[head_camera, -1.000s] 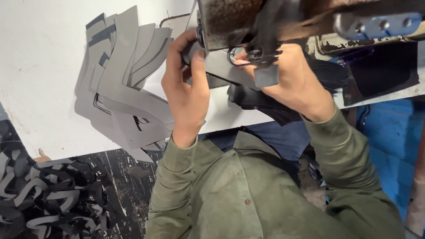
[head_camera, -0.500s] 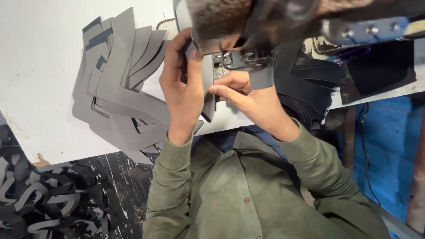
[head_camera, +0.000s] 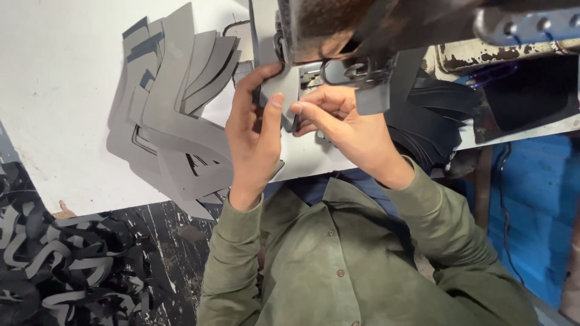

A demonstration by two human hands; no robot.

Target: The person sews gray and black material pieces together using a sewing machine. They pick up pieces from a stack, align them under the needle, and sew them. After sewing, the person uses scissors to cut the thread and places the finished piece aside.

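White tabletop (head_camera: 66, 121) spreads under my work, with a fanned stack of grey cut pieces (head_camera: 175, 121) lying to the left; they overlap too much to count. My left hand (head_camera: 257, 142) and right hand (head_camera: 344, 124) meet at one grey piece (head_camera: 284, 90) beneath the sewing machine (head_camera: 362, 30). My left fingers (head_camera: 276, 102) are closed on its edge, thumb on top; my right fingers (head_camera: 305, 110) pinch it just beside them. Black pieces (head_camera: 435, 115) pile to the right, and scraps (head_camera: 66, 278) litter the floor.
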